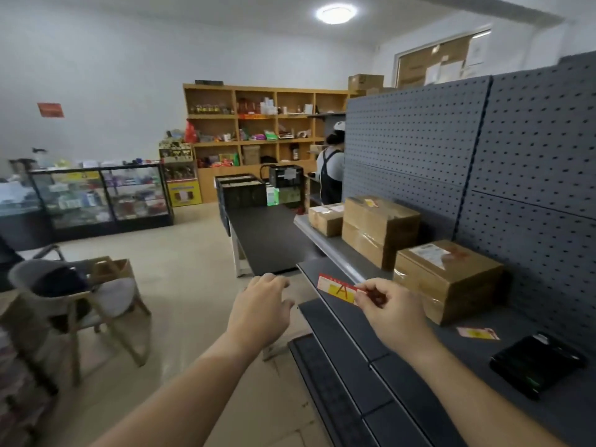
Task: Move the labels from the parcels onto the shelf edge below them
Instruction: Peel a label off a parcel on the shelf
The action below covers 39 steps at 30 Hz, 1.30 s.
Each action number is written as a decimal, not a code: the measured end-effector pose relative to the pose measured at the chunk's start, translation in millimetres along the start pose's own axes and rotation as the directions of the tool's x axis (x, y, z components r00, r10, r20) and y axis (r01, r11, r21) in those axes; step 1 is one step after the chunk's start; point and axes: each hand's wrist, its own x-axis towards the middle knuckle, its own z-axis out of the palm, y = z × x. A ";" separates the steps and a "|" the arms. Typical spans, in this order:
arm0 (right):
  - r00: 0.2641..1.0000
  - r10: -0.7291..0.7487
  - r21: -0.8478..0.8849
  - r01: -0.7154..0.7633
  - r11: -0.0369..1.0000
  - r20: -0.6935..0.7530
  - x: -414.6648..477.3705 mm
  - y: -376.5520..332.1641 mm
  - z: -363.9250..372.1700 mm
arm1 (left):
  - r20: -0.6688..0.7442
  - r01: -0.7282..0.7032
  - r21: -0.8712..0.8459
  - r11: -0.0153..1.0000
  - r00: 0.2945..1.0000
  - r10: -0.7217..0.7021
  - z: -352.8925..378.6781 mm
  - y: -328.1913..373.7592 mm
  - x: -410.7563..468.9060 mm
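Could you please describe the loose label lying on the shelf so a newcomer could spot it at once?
Start at the grey pegboard shelving on the right and find the nearest cardboard parcel. On the dark shelf between that parcel and a black device lies the loose red-and-yellow label. Unlike the held label pinched by the right hand, it lies flat and untouched.

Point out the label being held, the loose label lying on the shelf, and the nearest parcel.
held label (337,289): head view, on its yellow middle.
loose label (477,333): head view, on its centre.
nearest parcel (467,269): head view, on its top face.
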 end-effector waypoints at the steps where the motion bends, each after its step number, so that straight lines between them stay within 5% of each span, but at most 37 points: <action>1: 1.000 -0.005 0.019 0.004 1.000 0.008 13.3 -5.5 18.3 | 0.000 0.018 0.006 1.000 1.000 -0.018 -2.7 -18.7 6.9; 16: 0.990 -0.100 0.182 0.080 0.980 0.102 185.8 -48.0 207.5 | 0.003 0.153 0.058 0.987 0.988 -0.153 3.9 -221.0 118.9; 39: 0.992 -0.074 0.203 0.051 0.978 0.107 519.3 43.8 424.9 | 0.029 0.174 0.022 0.984 0.984 -0.175 142.5 -419.7 415.3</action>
